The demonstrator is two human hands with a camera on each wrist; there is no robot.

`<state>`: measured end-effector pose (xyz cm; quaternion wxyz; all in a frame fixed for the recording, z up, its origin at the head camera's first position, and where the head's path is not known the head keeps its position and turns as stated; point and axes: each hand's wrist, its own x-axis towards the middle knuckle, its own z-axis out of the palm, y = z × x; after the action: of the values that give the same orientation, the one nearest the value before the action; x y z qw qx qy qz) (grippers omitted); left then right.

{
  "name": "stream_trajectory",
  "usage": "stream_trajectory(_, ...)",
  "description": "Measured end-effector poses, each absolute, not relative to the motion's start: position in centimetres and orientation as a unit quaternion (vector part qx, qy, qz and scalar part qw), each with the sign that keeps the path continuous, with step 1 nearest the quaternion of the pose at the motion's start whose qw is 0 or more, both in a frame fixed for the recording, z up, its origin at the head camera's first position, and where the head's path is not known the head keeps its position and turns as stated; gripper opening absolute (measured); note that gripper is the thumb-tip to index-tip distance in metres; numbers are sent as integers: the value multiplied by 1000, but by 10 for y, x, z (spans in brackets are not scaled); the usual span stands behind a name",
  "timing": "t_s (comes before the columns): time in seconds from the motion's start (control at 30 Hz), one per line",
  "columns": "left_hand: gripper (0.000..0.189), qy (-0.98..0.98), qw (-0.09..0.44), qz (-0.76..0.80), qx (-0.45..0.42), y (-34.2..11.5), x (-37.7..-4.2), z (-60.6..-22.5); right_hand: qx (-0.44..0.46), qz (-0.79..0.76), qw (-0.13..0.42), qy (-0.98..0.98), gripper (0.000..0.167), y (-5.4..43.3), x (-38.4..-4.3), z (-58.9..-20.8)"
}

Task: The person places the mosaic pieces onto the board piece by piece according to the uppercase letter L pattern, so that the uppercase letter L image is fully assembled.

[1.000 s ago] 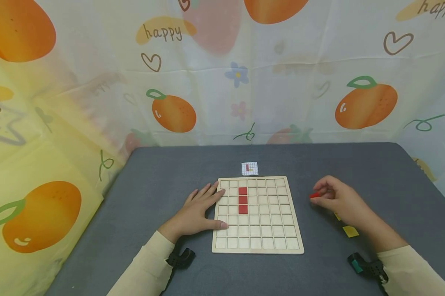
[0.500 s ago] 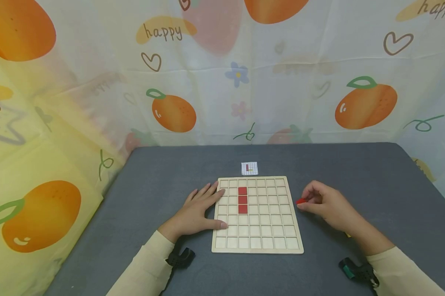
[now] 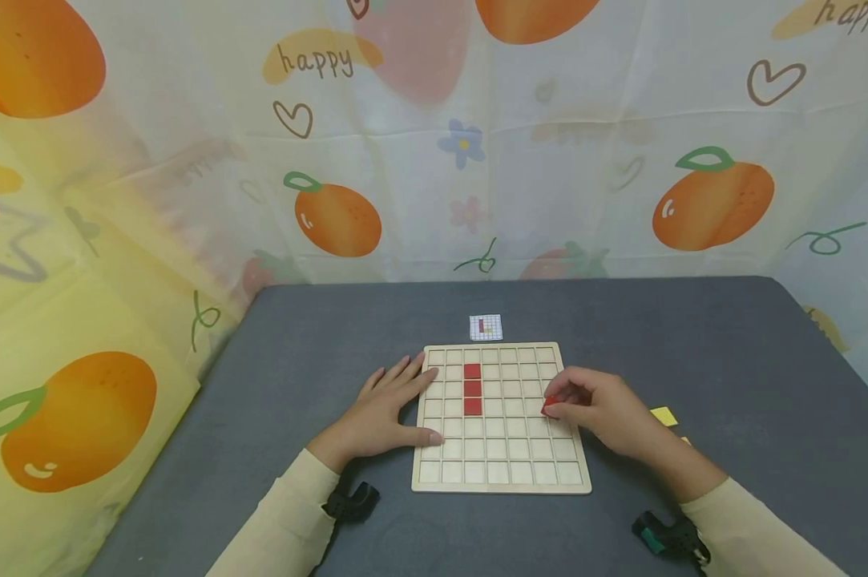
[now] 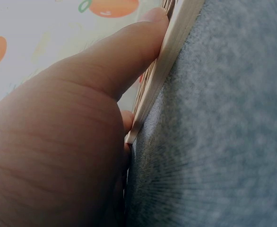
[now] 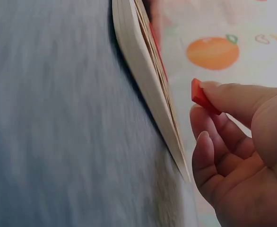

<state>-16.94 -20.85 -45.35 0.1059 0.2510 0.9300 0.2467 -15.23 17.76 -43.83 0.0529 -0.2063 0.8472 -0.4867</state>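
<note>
A square wooden grid board [image 3: 502, 485] lies on the table, three red tiles [image 3: 473, 389] set in a column in its upper left part. My left hand [image 3: 379, 421] rests on the board's left edge with spread fingers, thumb and fingertips on the wood; the left wrist view shows the thumb [image 4: 129, 52] on the rim. My right hand [image 3: 603, 409] pinches another red tile [image 5: 202, 97] between thumb and fingers. In the head view that tile is over the right side of the board, apart from the column; the right wrist view shows it raised and tilted.
Beyond the board's far edge lies a small printed grid card [image 3: 486, 327] with a red and yellow pattern. Yellow tiles [image 3: 664, 416] lie on the grey table [image 3: 318, 336] right of the board, one partly hidden by the right forearm. A fruit-print cloth [image 3: 405, 160] hangs behind.
My right hand has moved left with the red tile, from the table right of the board to above the board's right columns. The left hand has stayed put.
</note>
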Motion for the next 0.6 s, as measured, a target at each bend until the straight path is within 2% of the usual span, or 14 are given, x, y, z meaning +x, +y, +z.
stream_trajectory(0.2, 111, 930, 105, 246, 253, -209, -169, -453, -219, -496, 69, 837, 7, 157, -152, -442)
stream_trajectory(0.43, 111, 930, 106, 245, 252, -208, -170, -454, -255, -504, 58, 823, 2, 131, -151, -446)
stream_trajectory(0.6, 110, 931, 107, 242, 249, -208, -170, -454, -274, -499, 58, 820, 10, 114, -152, -449)
